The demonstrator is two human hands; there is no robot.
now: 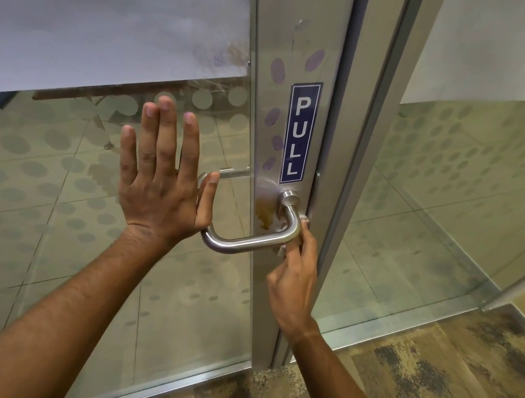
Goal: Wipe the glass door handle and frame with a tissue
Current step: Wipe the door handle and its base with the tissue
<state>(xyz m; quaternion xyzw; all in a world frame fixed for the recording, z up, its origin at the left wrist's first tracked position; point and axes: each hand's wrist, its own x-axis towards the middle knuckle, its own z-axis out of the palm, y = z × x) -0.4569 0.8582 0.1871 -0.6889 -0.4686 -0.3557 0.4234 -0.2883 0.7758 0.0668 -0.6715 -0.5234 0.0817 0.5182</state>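
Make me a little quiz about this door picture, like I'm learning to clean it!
1. True or false: the left hand grips the door handle.
2. Which hand pinches the tissue against the handle? A) left B) right C) both
3. Fill in: the blue sign on the door frame says ____.

Key:
1. False. It lies flat and open on the glass panel.
2. B, the right hand.
3. PULL. A brown stain sits just below it.
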